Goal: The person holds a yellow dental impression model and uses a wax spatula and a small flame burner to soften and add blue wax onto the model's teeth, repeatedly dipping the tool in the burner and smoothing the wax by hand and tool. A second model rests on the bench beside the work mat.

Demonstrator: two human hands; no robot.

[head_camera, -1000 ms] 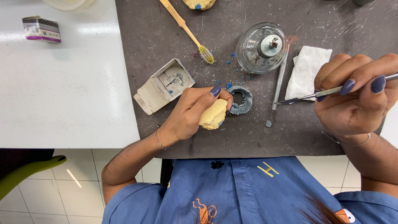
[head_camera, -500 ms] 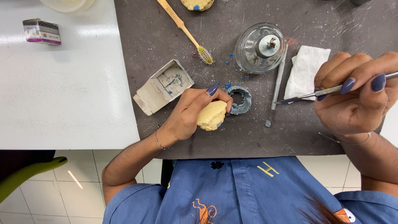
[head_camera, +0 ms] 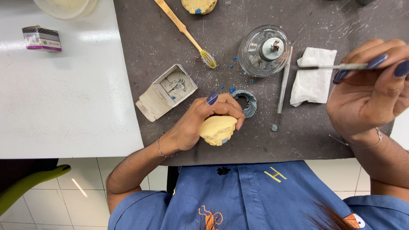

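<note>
One pale yellow plaster dental cast [head_camera: 218, 129] sat gripped in the left hand [head_camera: 200, 121], fingers curled over its top, low on the dark grey work mat [head_camera: 170, 34]. Well to its right and higher, the right hand [head_camera: 368, 91] pinched a thin metal instrument [head_camera: 330, 67], whose long axis ran level, tip pointing left over a folded white tissue [head_camera: 313, 76] toward a glass spirit lamp [head_camera: 265, 50]. Just beyond the left fingertips lay a grey-blue wax ring [head_camera: 247, 102].

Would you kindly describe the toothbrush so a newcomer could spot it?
On the dark grey mat, look toward its top edge, left of the glass burner. The toothbrush lies diagonally there, the only long tan handle, ending in yellowish bristles.
</note>
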